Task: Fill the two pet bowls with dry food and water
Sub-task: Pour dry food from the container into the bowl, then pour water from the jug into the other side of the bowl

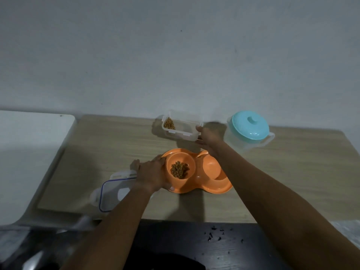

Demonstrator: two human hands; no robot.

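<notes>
An orange double pet bowl lies on the wooden table. Its left bowl holds a heap of brown dry food; its right bowl looks empty. My left hand grips the dish's left rim, thumb at the front edge. My right hand holds the right end of a clear plastic food container, which stands behind the dish with a little dry food in its left corner. A clear water jug with a turquoise lid stands to the right of that hand.
The container's clear lid with a blue seal lies left of the dish, partly under my left forearm. A white table adjoins on the left. The wall rises just behind the wooden table. Dark floor lies below.
</notes>
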